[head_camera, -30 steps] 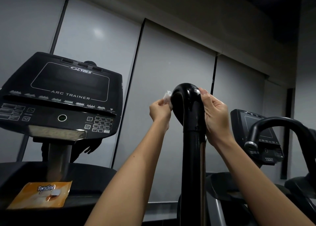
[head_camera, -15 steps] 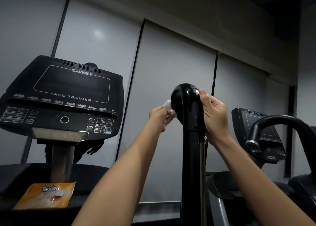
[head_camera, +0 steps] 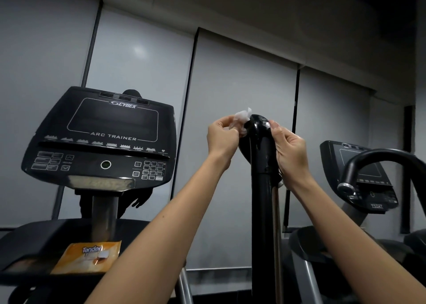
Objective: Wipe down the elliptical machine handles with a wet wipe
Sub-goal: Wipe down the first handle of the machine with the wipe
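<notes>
Orange wipe packet (head_camera: 86, 258) lies on the machine's ledge (head_camera: 34, 239), far left, below the console (head_camera: 101, 137). Left hand (head_camera: 222, 140) pinches a crumpled white wipe (head_camera: 241, 119) against the upper left of the glossy black handle (head_camera: 260, 142). Right hand (head_camera: 291, 151) is curled round the handle's right side, steadying it.

Risks, as judged:
- Wipe is bunched small and held by fingertips only. It may slip out, or cover little surface and leave streaks.
- Area under the right hand gets missed unless that hand shifts.
- Wet gloss could let the steadying grip slide.
- If the handle pivots, it may swing away under pressure.
</notes>
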The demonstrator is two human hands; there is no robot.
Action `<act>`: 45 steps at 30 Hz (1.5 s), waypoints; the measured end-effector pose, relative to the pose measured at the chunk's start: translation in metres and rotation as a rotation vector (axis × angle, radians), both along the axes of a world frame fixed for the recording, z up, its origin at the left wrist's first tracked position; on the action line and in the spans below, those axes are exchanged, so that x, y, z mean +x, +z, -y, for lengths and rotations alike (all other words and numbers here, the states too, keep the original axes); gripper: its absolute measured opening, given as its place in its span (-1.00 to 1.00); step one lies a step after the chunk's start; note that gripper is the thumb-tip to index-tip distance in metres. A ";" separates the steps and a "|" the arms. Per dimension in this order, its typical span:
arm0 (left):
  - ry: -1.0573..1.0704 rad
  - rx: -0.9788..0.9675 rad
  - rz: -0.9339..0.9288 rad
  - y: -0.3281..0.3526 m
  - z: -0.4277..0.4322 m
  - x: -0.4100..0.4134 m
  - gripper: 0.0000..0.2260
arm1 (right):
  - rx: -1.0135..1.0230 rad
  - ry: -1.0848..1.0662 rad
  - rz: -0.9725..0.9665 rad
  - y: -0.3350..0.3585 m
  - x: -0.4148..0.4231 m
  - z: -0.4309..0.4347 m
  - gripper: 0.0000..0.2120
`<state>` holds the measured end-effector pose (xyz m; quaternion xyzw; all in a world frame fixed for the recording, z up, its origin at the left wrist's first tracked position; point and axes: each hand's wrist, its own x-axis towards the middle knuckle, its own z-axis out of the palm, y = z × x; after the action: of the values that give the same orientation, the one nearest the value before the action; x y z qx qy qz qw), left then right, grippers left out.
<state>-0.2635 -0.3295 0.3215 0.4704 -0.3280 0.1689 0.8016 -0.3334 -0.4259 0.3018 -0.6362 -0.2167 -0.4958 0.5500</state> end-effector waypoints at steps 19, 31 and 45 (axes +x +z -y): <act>0.226 0.161 0.324 -0.074 -0.023 -0.045 -0.87 | 0.051 -0.112 -0.041 -0.056 -0.039 -0.002 -0.77; 0.125 -0.031 0.057 -0.043 0.001 -0.037 -0.93 | 0.143 -0.198 0.049 -0.068 -0.026 -0.014 -0.73; -0.085 0.314 0.088 -0.101 -0.040 -0.050 -0.93 | 0.152 -0.225 0.039 -0.073 -0.023 -0.016 -0.71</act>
<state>-0.3138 -0.2898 0.2205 0.5676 -0.4047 0.1022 0.7096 -0.3563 -0.4098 0.2291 -0.6030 -0.1165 -0.5819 0.5331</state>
